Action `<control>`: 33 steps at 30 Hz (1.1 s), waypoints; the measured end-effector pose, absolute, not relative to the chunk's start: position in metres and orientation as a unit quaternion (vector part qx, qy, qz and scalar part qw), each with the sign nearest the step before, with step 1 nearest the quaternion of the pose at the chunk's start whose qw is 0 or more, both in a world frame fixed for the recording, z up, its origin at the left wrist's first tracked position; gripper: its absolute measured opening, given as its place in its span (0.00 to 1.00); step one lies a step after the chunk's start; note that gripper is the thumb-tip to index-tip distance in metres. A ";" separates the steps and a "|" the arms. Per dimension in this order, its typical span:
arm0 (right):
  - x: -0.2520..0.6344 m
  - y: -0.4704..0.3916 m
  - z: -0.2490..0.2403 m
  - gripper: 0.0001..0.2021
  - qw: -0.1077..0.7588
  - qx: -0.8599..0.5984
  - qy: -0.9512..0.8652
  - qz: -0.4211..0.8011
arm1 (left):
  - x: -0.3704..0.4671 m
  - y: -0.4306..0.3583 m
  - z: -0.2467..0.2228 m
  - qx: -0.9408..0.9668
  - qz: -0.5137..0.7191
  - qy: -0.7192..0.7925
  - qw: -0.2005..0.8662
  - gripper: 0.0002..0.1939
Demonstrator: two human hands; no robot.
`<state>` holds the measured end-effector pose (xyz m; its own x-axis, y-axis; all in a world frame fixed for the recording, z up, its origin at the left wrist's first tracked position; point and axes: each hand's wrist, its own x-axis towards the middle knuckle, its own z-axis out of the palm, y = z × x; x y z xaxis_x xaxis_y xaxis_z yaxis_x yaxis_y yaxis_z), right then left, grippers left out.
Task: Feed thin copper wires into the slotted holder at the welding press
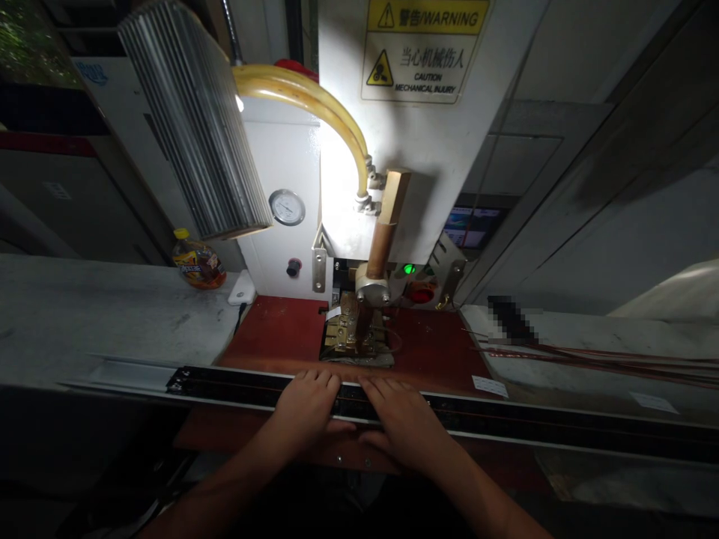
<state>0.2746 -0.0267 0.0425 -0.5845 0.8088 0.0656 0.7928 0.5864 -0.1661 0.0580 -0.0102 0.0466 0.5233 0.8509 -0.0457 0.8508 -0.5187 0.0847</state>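
Silvery-edged, a long channel rail [505, 421] is laid crosswise over a red board [275, 329], its left end projecting over the grey bench [112, 299] and its right end cut off by the view. A black lining is carried inside; the left stretch of channel is left pale and bare. The rail is grasped near the board's centre by the left hand [308, 404] and the right hand [401, 412], set side by side, fingers bent over the top and thumbs on the near side. Pressure cannot be told. Short parts of the rail are covered by the hands.

Just beyond, the way is blocked by a brass-coloured fixture [342, 337], overhung by one copper-coloured post [385, 247].

Counted on the machine: one warning sign [425, 49], one dial gauge [287, 207], one black knob [293, 267], one green light [410, 269] lit, one red button [421, 292], one screen [475, 226] partly hidden. Yellowish hoses are curved past one finned metal housing [194, 120].

To the left, one yellow-capped bottle [198, 260] is stood near one small white box [242, 288]. To the right, two paper slips [490, 386] and several thin reddish rods [589, 355], too overlapped for counting, are seen.
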 end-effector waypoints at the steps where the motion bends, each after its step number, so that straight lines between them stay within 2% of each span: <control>1: 0.273 -0.026 0.041 0.40 0.064 -0.455 -0.887 0.054 | 0.060 -0.010 0.046 0.871 0.000 0.489 0.051 0.31; 8: 0.272 -0.028 0.025 0.35 0.072 -0.488 -0.870 0.018 | 0.071 -0.010 0.047 0.865 -0.009 0.497 0.067 0.32; 16: 0.275 -0.028 0.022 0.44 0.056 -0.479 -0.876 0.008 | 0.067 -0.012 0.051 0.870 0.011 0.484 0.092 0.36; 23: 0.279 -0.026 0.022 0.39 0.079 -0.470 -0.879 0.019 | 0.055 -0.012 0.049 0.875 0.054 0.469 0.102 0.37; 30: 0.283 -0.028 0.024 0.40 0.086 -0.474 -0.876 0.021 | 0.036 -0.011 0.058 0.862 0.059 0.492 0.105 0.33; 33: 0.286 -0.028 0.023 0.41 0.086 -0.476 -0.875 0.020 | 0.024 -0.011 0.059 0.853 0.059 0.511 0.093 0.37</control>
